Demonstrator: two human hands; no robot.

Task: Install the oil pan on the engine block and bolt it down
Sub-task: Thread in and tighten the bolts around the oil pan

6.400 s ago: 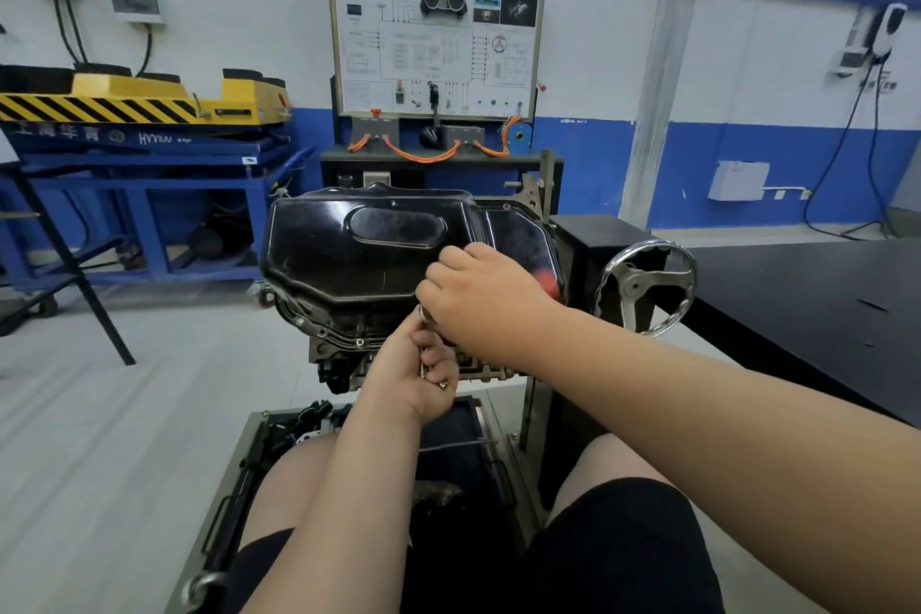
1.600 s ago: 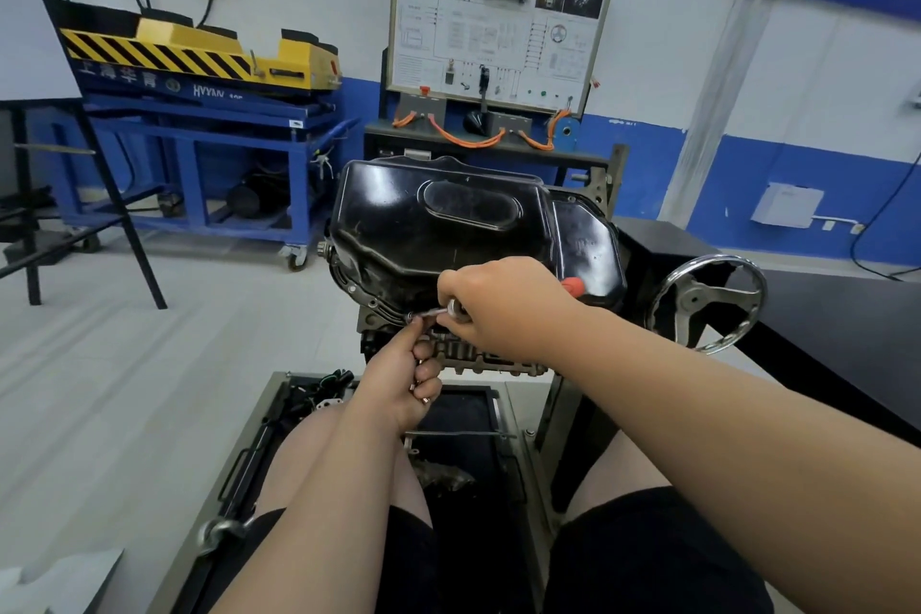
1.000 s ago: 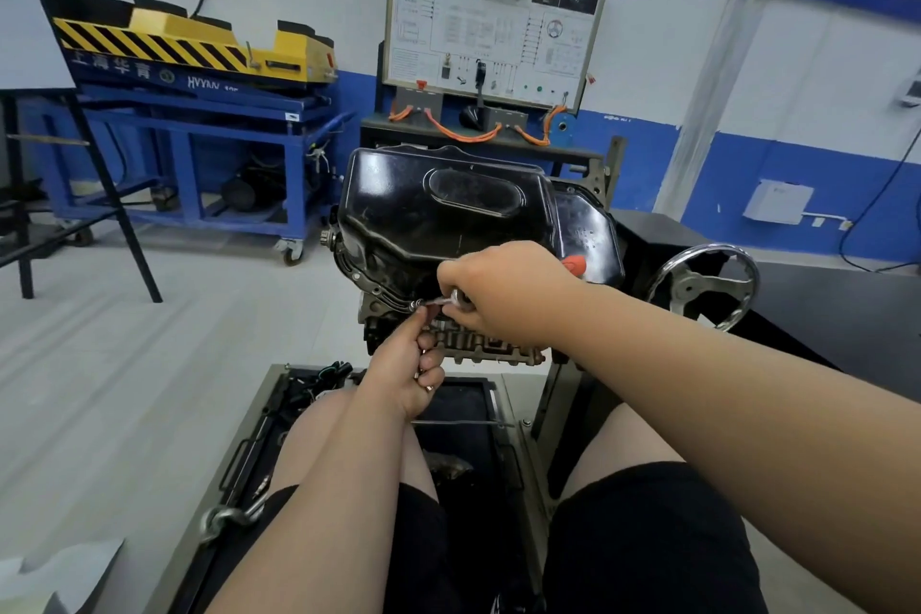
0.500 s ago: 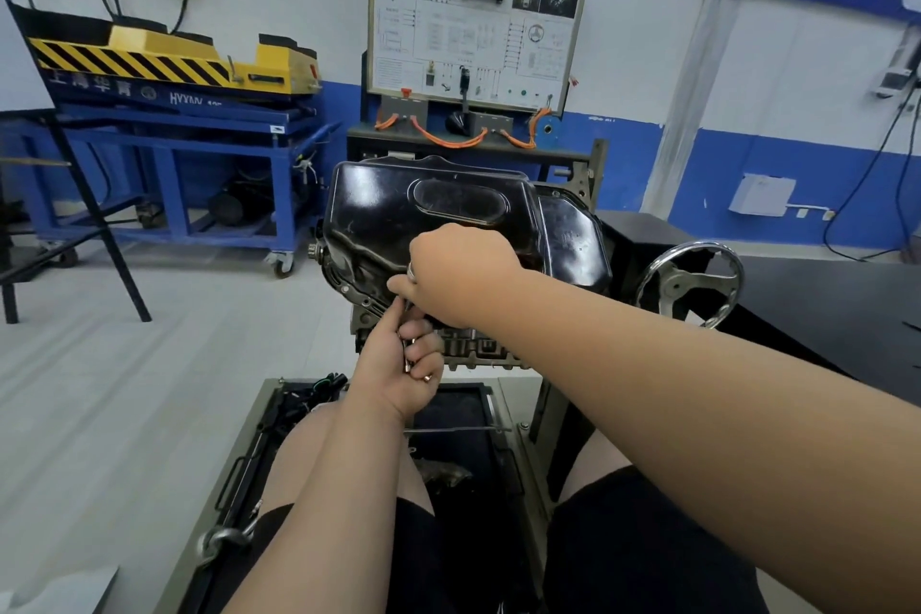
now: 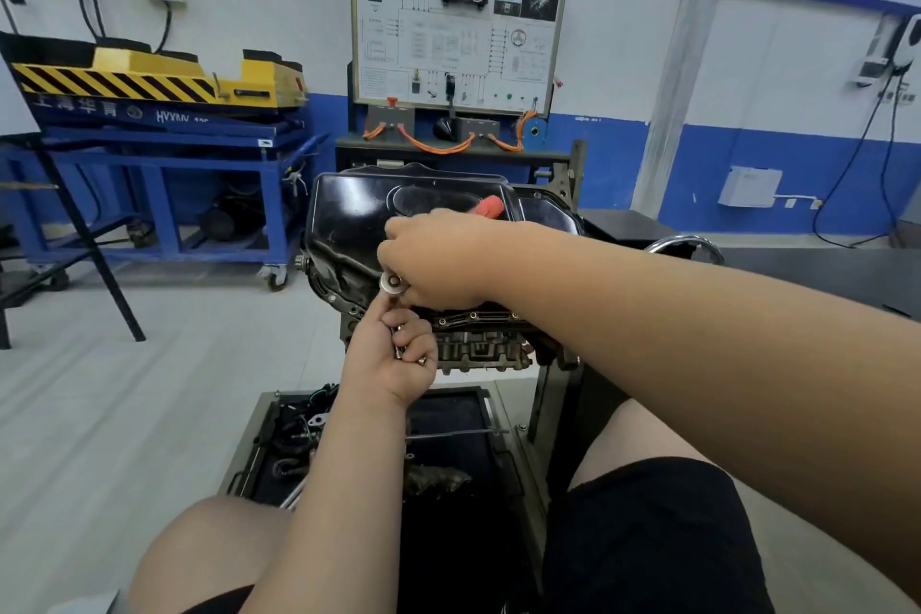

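Note:
The black oil pan (image 5: 359,219) sits on the upturned engine block (image 5: 478,347), which hangs in a stand ahead of my knees. My right hand (image 5: 438,259) grips a ratchet wrench; its red handle end (image 5: 489,205) sticks out above my knuckles and its silver head (image 5: 392,283) shows at the pan's near flange. My left hand (image 5: 393,354) is just below, fingers curled round several loose bolts, thumb and forefinger reaching up to the socket under the ratchet head. The bolt under the socket is hidden.
A drip tray (image 5: 448,419) with hoses and parts lies under the engine. A chrome handwheel (image 5: 697,245) and a dark bench (image 5: 822,279) are on the right. A blue trolley (image 5: 159,155) with a yellow lift and a training board (image 5: 458,25) stand behind.
My right hand swung the ratchet so its red handle now points up and back over the pan. My left hand stayed under the ratchet head at the flange.

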